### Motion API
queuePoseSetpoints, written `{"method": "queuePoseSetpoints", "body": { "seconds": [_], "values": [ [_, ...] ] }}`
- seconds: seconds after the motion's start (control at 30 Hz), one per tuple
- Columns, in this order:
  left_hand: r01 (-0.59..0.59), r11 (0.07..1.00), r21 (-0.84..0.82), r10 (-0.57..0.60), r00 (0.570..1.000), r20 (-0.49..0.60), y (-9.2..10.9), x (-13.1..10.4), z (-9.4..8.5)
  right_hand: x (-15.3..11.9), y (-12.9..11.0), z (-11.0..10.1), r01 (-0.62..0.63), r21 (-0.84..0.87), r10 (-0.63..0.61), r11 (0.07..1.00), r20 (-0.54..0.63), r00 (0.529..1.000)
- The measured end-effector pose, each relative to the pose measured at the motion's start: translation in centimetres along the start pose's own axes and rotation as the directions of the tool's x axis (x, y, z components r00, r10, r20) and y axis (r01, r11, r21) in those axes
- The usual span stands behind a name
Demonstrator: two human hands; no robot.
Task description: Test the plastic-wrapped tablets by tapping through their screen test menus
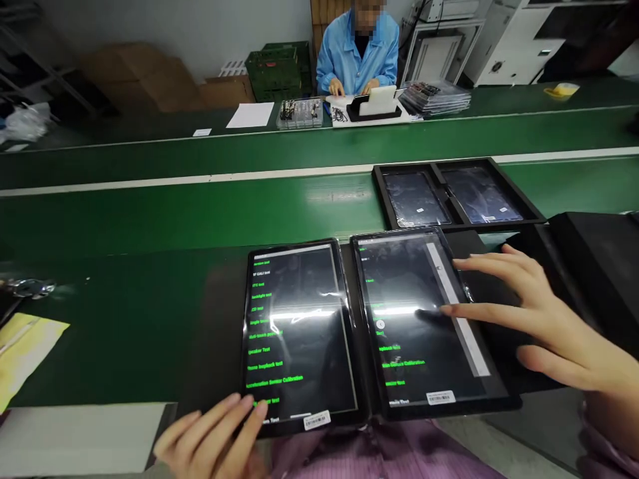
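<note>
Two dark tablets lie side by side in front of me, both showing lists of mostly green test names. My left hand (214,439) rests its outstretched fingers at the lower left corner of the left tablet (304,332); its thumb cannot be made out. Over the right tablet (414,306) reaches my right hand (544,319), open with fingers spread. One of its fingertips is at the screen, beside a pale vertical strip, and another is near the right edge. Each tablet bears a small white barcode label near its lower edge.
Beyond the tablets, a black tray (536,216) holds two more tablets. Black folder-like items (599,266) lie at right, yellow paper (30,352) at left. Across the green bench (210,213), a person in a blue jacket (332,56) sits behind a parts box (300,114) and stacked clear trays (436,98).
</note>
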State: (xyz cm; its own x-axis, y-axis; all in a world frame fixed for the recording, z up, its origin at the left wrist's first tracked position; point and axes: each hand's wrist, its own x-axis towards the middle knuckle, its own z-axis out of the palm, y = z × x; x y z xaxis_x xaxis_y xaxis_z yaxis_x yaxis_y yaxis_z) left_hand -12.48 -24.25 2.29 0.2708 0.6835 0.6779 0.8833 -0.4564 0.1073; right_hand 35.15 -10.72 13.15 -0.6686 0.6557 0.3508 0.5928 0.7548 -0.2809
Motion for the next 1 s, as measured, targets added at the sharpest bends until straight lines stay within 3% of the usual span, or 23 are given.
{"method": "queuePoseSetpoints", "body": {
  "seconds": [0.07, 0.1, 0.17, 0.27, 0.43, 0.57, 0.63, 0.73, 0.8, 0.9, 1.0],
  "values": [
    [-0.116, 0.993, 0.01, 0.117, 0.985, -0.125, -0.1, 2.6, 0.8, 1.1, -0.4, 1.3, 0.029, -0.01, -0.028, 1.0, 0.023, 0.999],
    [-0.094, 0.995, -0.033, 0.087, 0.981, -0.173, 0.0, 3.8, 1.1, 1.6, -0.6, 1.9, 0.049, -0.014, -0.048, 0.999, 0.037, 0.998],
    [0.055, 0.985, -0.165, -0.086, 0.979, -0.186, 0.4, 5.7, 1.5, 2.3, -1.1, 2.6, 0.095, -0.025, -0.093, 0.995, 0.059, 0.994],
    [0.205, 0.953, -0.222, -0.23, 0.969, -0.094, 1.1, 6.8, 1.5, 2.6, -1.4, 3.0, 0.155, -0.05, -0.152, 0.987, 0.067, 0.986],
    [0.215, 0.963, -0.163, -0.216, 0.976, 0.016, 2.0, 7.0, 0.8, 1.2, -0.5, 3.0, 0.188, -0.083, -0.187, 0.979, 0.025, 0.982],
    [0.206, 0.966, -0.159, -0.184, 0.973, 0.139, 2.3, 7.4, 0.3, -0.2, 0.4, 3.3, 0.058, -0.01, -0.058, 0.998, -0.132, 0.99],
    [0.237, 0.954, -0.184, -0.199, 0.958, 0.206, 2.4, 7.4, 0.1, -0.6, 0.7, 3.3, 0.0, -0.004, -0.001, 1.0, -0.177, 0.984],
    [0.363, 0.886, -0.29, -0.331, 0.931, 0.156, 2.3, 7.4, -0.1, -0.9, 1.2, 3.2, -0.011, -0.014, 0.008, 1.0, -0.203, 0.979],
    [0.453, 0.831, -0.323, -0.41, 0.891, 0.194, 2.1, 7.5, -0.1, -0.9, 1.4, 3.1, -0.023, 0.003, 0.023, 1.0, -0.199, 0.98],
    [0.526, 0.795, -0.301, -0.421, 0.836, 0.351, 1.5, 7.9, -0.2, -0.5, 1.3, 3.3, -0.029, 0.024, 0.033, 0.999, -0.161, 0.986],
    [0.518, 0.812, -0.268, -0.392, 0.825, 0.408, 0.9, 8.4, -0.5, 0.2, 0.9, 3.7, -0.013, 0.006, 0.014, 1.0, -0.146, 0.989]
  ]
}}
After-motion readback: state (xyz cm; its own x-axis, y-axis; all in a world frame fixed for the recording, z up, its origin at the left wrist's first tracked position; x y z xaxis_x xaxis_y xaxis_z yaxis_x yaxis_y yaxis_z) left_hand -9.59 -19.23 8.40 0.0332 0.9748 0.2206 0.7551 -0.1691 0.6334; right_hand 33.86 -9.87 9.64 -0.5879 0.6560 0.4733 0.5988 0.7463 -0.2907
